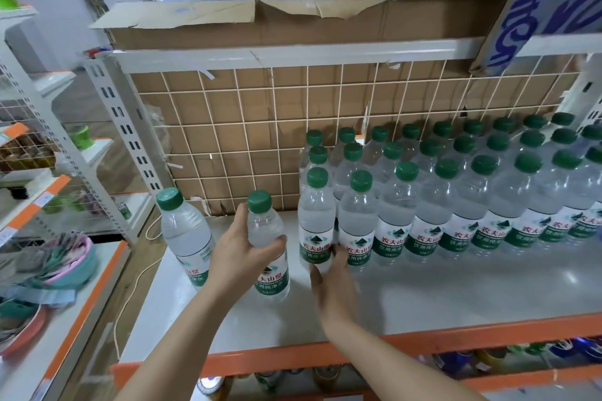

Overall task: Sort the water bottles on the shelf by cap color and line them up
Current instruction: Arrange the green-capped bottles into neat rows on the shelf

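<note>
**Step in hand: adding a green-cap bottle to the block**

Head view: both forearms reach over the orange shelf edge [423,340]. Left hand [241,254] wraps the loose bottle [268,244] at its shoulder, upright on the shelf. Right hand [332,283] rests with straight fingers against the front-left bottle [315,225] of the lined-up rows [456,189].

I judge the next move: slide the held bottle flush against that row; another bottle [185,234] waits further left.

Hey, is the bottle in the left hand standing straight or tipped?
Tipped. The held bottle leans left, cap off its base line, while the left hand grips its upper body.
</note>
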Action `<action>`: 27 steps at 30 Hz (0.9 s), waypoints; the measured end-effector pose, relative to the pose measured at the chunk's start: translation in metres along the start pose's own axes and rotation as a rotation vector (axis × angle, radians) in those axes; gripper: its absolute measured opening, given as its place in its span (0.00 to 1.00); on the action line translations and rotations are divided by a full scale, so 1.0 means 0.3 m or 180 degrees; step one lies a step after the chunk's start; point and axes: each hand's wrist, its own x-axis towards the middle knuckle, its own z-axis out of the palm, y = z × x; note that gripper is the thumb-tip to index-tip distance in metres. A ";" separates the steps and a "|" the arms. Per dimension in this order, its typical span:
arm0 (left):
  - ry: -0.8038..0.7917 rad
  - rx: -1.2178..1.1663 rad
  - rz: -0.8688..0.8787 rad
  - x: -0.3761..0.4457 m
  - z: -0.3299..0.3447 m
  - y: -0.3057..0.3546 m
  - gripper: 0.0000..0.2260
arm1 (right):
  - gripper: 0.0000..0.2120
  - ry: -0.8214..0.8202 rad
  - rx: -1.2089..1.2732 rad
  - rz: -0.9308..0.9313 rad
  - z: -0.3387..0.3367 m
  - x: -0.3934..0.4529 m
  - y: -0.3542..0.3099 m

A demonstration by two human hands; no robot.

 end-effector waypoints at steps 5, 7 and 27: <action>0.0036 0.0024 0.0017 0.005 0.011 0.018 0.18 | 0.12 0.0045 -0.0685 -0.0349 -0.029 -0.017 0.044; 0.0037 -0.0015 0.0004 0.005 0.011 0.013 0.19 | 0.13 0.0026 -0.1175 -0.0553 -0.039 -0.011 0.050; 0.0073 -0.0226 -0.0079 -0.004 0.016 -0.002 0.21 | 0.23 -0.1114 -0.2303 -0.1471 -0.042 0.054 0.014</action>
